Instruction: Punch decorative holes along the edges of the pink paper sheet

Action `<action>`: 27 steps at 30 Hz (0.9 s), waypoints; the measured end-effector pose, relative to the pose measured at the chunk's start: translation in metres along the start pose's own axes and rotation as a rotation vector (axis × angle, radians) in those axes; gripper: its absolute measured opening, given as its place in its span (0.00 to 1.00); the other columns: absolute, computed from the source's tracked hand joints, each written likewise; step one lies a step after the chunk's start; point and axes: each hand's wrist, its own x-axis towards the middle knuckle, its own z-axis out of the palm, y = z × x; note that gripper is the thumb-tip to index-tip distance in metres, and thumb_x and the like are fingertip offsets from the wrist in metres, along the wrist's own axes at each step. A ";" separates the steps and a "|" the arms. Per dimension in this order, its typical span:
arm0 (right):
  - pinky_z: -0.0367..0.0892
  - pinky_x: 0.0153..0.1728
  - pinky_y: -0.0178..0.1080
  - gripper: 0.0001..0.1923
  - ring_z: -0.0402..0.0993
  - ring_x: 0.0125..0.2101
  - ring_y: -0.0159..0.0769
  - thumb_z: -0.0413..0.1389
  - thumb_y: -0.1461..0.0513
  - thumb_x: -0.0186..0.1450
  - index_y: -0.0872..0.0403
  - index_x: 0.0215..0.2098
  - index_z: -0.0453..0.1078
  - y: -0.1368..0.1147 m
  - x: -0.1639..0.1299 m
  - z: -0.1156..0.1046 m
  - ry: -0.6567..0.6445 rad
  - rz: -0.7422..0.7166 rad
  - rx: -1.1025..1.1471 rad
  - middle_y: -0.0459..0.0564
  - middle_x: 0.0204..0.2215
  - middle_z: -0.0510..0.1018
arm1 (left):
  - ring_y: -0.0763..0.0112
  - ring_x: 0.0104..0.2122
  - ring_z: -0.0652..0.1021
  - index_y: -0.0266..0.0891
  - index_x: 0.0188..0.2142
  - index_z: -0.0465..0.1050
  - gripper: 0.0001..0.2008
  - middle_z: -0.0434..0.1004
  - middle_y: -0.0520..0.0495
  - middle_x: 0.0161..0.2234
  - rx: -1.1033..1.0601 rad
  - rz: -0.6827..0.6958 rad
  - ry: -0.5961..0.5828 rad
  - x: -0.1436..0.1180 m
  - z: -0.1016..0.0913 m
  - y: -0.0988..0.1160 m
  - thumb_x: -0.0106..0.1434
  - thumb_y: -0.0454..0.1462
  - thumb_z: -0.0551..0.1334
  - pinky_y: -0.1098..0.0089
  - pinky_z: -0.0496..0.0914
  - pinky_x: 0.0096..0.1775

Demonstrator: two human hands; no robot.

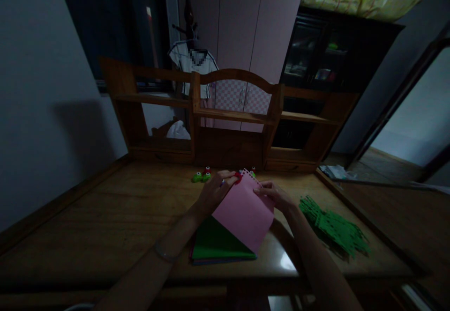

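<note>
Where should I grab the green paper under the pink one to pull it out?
Probably by its bare near-left corner, coming from the front edge of the desk. The green sheet lies flat on a small stack, and the pink sheet covers its far right part, where the left hand and right hand are busy. Pinch thumb on top, fingers beneath, and slide it toward you.

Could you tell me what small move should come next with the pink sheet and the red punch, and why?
Probably slide the small red punch a little along the pink paper sheet's top edge. That edge already shows a row of tiny cutouts, the left hand pinches the punch there, and the right hand steadies the sheet.
</note>
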 end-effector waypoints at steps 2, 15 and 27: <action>0.60 0.21 0.31 0.13 0.67 0.19 0.27 0.64 0.56 0.53 0.59 0.30 0.75 -0.001 0.000 0.001 -0.011 0.002 0.009 0.47 0.22 0.75 | 0.61 0.50 0.69 0.41 0.53 0.62 0.18 0.67 0.40 0.48 -0.003 -0.006 -0.001 0.000 0.000 0.001 0.63 0.33 0.57 0.59 0.69 0.48; 0.60 0.21 0.31 0.14 0.68 0.19 0.28 0.64 0.56 0.53 0.59 0.31 0.75 -0.001 -0.001 0.000 -0.012 0.016 0.008 0.48 0.23 0.75 | 0.62 0.50 0.69 0.40 0.56 0.56 0.23 0.68 0.39 0.48 -0.059 0.056 0.063 -0.002 0.008 -0.006 0.62 0.34 0.59 0.60 0.69 0.48; 0.57 0.19 0.30 0.13 0.65 0.18 0.26 0.64 0.57 0.54 0.59 0.30 0.74 0.002 0.000 -0.004 -0.023 0.007 0.004 0.46 0.21 0.73 | 0.63 0.49 0.69 0.40 0.53 0.63 0.19 0.66 0.40 0.48 0.029 -0.009 -0.030 0.000 -0.004 0.004 0.62 0.30 0.58 0.61 0.69 0.48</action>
